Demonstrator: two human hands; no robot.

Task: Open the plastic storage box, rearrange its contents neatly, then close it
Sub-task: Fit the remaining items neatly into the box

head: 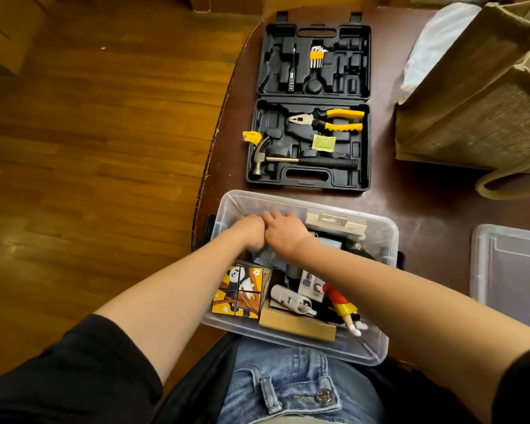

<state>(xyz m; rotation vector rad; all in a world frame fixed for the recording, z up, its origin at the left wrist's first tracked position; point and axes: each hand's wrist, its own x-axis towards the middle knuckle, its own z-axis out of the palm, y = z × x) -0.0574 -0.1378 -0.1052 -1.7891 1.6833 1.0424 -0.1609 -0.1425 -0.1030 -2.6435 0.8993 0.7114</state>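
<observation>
The storage box (pixel 380 350) sits open on the worktop (pixel 416 209) at its near edge, overhanging toward the person's lap, its lid (pixel 511 270) off to its right. Both hands are buried in the box's far left corner: the left hand (pixel 248 229) and right hand (pixel 283 229) press together, fingers hidden, so I cannot tell what they hold. A hard tug there could tip the overhanging box, or dislodge the panda cube (pixel 237 290) and doll (pixel 344 307) piled at its near side.

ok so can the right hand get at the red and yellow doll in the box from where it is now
Probably yes. The doll lies uncovered on top at the near right corner of the open box, under the right forearm; the right hand only needs to pull back toward it.
</observation>
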